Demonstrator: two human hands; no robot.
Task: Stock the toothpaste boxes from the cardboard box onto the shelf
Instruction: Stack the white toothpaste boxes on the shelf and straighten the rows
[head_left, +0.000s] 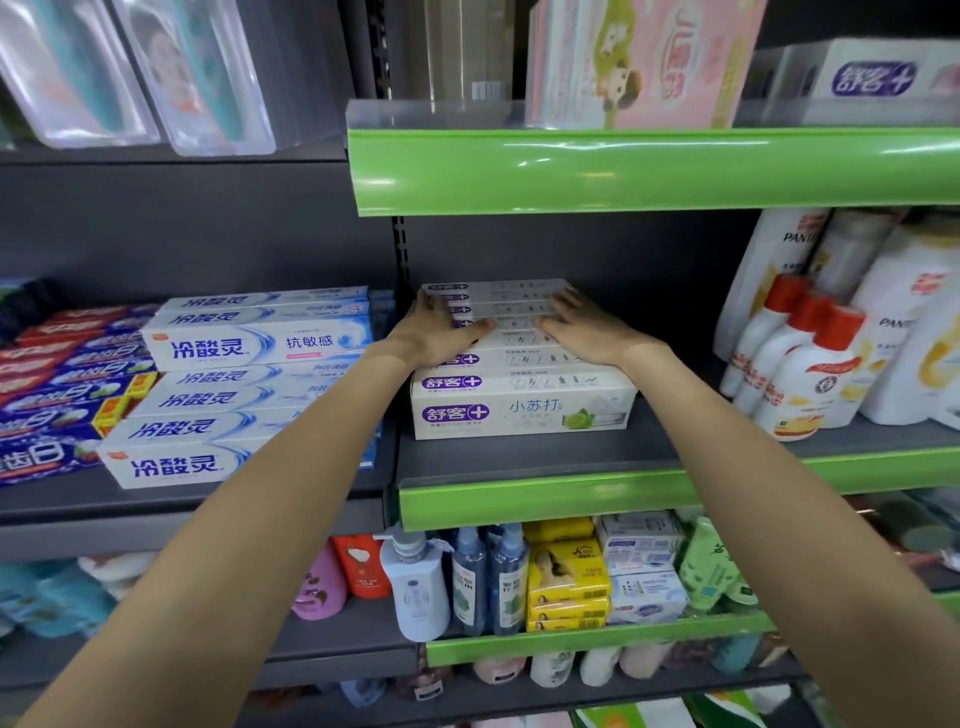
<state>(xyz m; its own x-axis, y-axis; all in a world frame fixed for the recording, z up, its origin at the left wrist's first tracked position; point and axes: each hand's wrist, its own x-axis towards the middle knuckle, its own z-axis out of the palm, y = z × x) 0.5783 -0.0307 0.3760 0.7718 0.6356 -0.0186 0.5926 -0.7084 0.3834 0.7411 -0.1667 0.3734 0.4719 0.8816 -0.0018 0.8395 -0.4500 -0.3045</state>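
A row of several white toothpaste boxes (524, 400) with purple logos lies flat on the grey middle shelf (519, 457), running back toward the shelf wall. My left hand (441, 332) rests flat on the left part of the boxes, fingers straight. On the right part lies my right hand (582, 327), also flat, its thumb pointing inward. Both palms press on the tops of the middle boxes. The cardboard box is out of view.
White-and-blue toothpaste boxes (249, 384) are stacked on the shelf to the left, with red-and-blue ones (62, 379) beyond. White shampoo bottles (810, 364) stand at the right. A green price rail (649, 171) juts out overhead; another green rail (550, 499) edges the shelf front.
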